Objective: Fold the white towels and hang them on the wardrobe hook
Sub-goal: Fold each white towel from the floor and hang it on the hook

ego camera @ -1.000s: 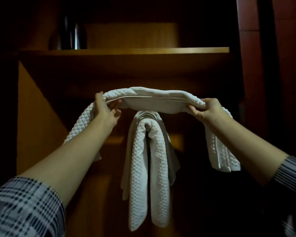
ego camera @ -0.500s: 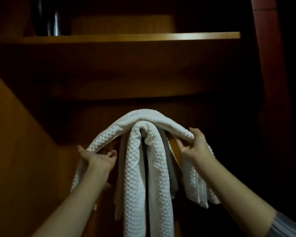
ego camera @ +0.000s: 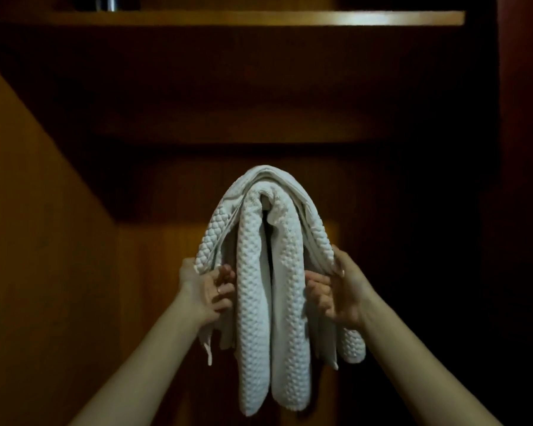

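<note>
Hands — left hand (ego camera: 208,290) and right hand (ego camera: 340,292) — each grip the outer towel (ego camera: 317,238) draped over inner towel (ego camera: 254,302)

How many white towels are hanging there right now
2. The inner towel hangs down the middle; the outer towel drapes over it, ends held by left hand and right hand.

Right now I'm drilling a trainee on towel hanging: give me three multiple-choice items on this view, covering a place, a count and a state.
1. Where is the outer towel?
A. on the shelf
B. draped over the inner towel
C. on the floor

2. How many white towels hang there?
A. one
B. two
C. four

3. What is the left hand doing?
A. hanging idle
B. pressing the shelf
C. holding the outer towel's side

Answers: 1 B, it arches over the inner towel. 2 B, two layers show. 3 C, its fingers curl round the cloth; the right hand mirrors it.
</note>
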A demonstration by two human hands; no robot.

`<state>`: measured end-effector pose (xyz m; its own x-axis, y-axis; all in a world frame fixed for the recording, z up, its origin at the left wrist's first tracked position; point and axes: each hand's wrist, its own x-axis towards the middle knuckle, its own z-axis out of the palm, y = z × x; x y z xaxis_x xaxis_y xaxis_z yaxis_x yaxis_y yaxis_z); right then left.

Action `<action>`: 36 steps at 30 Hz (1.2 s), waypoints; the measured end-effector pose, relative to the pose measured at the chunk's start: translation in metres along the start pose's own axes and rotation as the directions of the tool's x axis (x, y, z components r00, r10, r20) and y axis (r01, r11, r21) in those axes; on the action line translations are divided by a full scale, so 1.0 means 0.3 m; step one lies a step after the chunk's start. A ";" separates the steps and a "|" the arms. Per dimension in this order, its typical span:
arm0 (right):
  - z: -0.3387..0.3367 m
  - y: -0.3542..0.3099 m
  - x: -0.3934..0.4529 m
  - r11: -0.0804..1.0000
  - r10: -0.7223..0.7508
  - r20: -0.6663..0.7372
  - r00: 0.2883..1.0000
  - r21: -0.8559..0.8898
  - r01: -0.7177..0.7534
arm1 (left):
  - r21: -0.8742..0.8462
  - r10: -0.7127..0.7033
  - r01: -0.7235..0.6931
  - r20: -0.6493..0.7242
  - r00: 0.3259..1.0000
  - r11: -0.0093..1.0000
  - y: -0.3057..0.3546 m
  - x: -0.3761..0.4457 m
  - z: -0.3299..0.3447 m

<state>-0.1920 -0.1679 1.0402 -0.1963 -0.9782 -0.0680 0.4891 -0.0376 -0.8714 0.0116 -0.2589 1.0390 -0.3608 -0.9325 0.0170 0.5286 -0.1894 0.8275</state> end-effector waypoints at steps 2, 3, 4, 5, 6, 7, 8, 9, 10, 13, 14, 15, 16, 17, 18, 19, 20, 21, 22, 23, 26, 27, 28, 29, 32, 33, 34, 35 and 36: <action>-0.030 -0.003 -0.014 0.925 -0.195 -0.042 0.980 -0.339 0.170 | 0.187 0.129 -0.129 0.013 0.992 0.974 -0.002 -0.005 -0.029; -0.041 0.006 -0.015 0.809 -0.347 -0.061 0.936 -0.524 0.266 | 0.314 0.199 -0.199 0.032 0.979 0.928 -0.008 -0.014 -0.038; -0.054 0.021 -0.012 0.636 -0.516 -0.073 0.854 -0.700 0.325 | 0.454 0.267 -0.267 0.066 0.961 0.850 -0.020 -0.030 -0.042; -0.062 0.038 -0.008 0.418 -0.678 -0.057 0.733 -0.850 0.320 | 0.627 0.355 -0.343 0.112 0.928 0.699 -0.041 -0.044 -0.047; -0.065 0.059 -0.002 0.193 -0.801 -0.003 0.599 -0.948 0.253 | 0.797 0.490 -0.422 0.185 0.852 0.432 -0.064 -0.051 -0.059; -0.064 0.080 0.004 0.016 -0.870 0.067 0.488 -0.986 0.164 | 0.907 0.633 -0.416 0.286 0.719 0.062 -0.080 -0.058 -0.073; -0.061 0.101 0.011 -0.093 -0.901 0.127 0.414 -0.991 0.101 | 0.905 0.701 -0.350 0.412 0.582 -0.241 -0.092 -0.066 -0.084; -0.059 0.119 0.021 -0.158 -0.914 0.172 0.368 -0.985 0.070 | 0.854 0.703 -0.294 0.520 0.484 -0.429 -0.108 -0.062 -0.092; -0.057 0.138 0.034 -0.197 -0.922 0.205 0.328 -0.979 0.057 | 0.808 0.691 -0.261 0.588 0.421 -0.528 -0.125 -0.055 -0.103; -0.062 0.175 0.074 -0.189 -0.959 0.193 0.208 -0.981 0.040 | 0.851 0.771 -0.200 0.525 0.360 -0.486 -0.149 -0.023 -0.117; -0.067 0.179 0.082 -0.162 -0.970 0.165 0.176 -0.986 0.031 | 0.870 0.798 -0.188 0.493 0.347 -0.456 -0.155 -0.013 -0.121; -0.074 0.183 0.089 -0.139 -0.977 0.141 0.157 -0.990 0.022 | 0.881 0.817 -0.167 0.473 0.328 -0.443 -0.163 -0.005 -0.128; -0.083 0.187 0.095 -0.129 -0.980 0.129 0.151 -0.992 0.013 | 0.889 0.839 -0.149 0.458 0.295 -0.433 -0.169 0.008 -0.136; -0.093 0.193 0.103 -0.135 -0.979 0.134 0.156 -0.991 0.007 | 0.896 0.857 -0.138 0.444 0.264 -0.422 -0.173 0.017 -0.143; -0.103 0.199 0.113 -0.155 -0.972 0.153 0.177 -0.988 0.003 | 0.900 0.872 -0.135 0.435 0.222 -0.415 -0.176 0.028 -0.149; -0.111 0.208 0.122 -0.175 -0.960 0.172 0.220 -0.985 0.004 | 0.904 0.884 -0.140 0.424 0.194 -0.403 -0.176 0.038 -0.150; -0.115 0.219 0.131 -0.185 -0.942 0.179 0.284 -0.983 0.005 | 0.909 0.895 -0.150 0.411 0.174 -0.389 -0.177 0.050 -0.153; -0.116 0.230 0.139 -0.184 -0.920 0.173 0.352 -0.983 0.002 | 0.915 0.901 -0.162 0.395 0.181 -0.369 -0.178 0.059 -0.153; -0.116 0.238 0.145 -0.179 -0.902 0.165 0.400 -0.984 0.003 | 0.920 0.901 -0.177 0.382 0.206 -0.350 -0.181 0.068 -0.151; -0.118 0.243 0.150 -0.173 -0.893 0.164 0.419 -0.985 0.019 | 0.923 0.894 -0.189 0.374 0.248 -0.334 -0.185 0.075 -0.148; -0.130 0.247 0.142 -0.170 -0.878 0.241 0.413 -0.964 0.203 | 0.929 0.860 -0.165 0.370 0.352 -0.332 -0.196 0.103 -0.151; -0.136 0.247 0.133 -0.179 -0.862 0.290 0.415 -0.941 0.286 | 0.931 0.854 -0.148 0.365 0.370 -0.334 -0.196 0.111 -0.154; -0.141 0.245 0.123 -0.190 -0.845 0.338 0.414 -0.914 0.358 | 0.934 0.851 -0.135 0.357 0.384 -0.331 -0.193 0.118 -0.156; -0.148 0.244 0.113 -0.196 -0.834 0.371 0.409 -0.891 0.409 | 0.937 0.846 -0.123 0.348 0.403 -0.326 -0.190 0.122 -0.157; -0.167 0.241 0.089 -0.216 -0.828 0.401 0.392 -0.873 0.437 | 0.945 0.833 -0.097 0.323 0.450 -0.314 -0.188 0.132 -0.156; -0.173 0.243 0.084 -0.229 -0.832 0.402 0.382 -0.876 0.423 | 0.947 0.834 -0.096 0.315 0.453 -0.306 -0.188 0.134 -0.156; -0.177 0.245 0.079 -0.245 -0.837 0.402 0.372 -0.882 0.403 | 0.949 0.836 -0.105 0.312 0.452 -0.297 -0.186 0.136 -0.157; -0.182 0.248 0.074 -0.263 -0.840 0.402 0.364 -0.889 0.376 | 0.949 0.834 -0.124 0.315 0.453 -0.291 -0.184 0.139 -0.160; -0.189 0.253 0.071 -0.283 -0.842 0.404 0.358 -0.895 0.345 | 0.947 0.828 -0.147 0.322 0.459 -0.286 -0.183 0.141 -0.167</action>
<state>-0.2071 -0.1799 0.9450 -0.1387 -0.4015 0.9053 -0.9667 -0.1436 -0.2118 0.0058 -0.3033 0.9663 0.0253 -0.4856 0.8738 -0.8257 0.4825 0.2921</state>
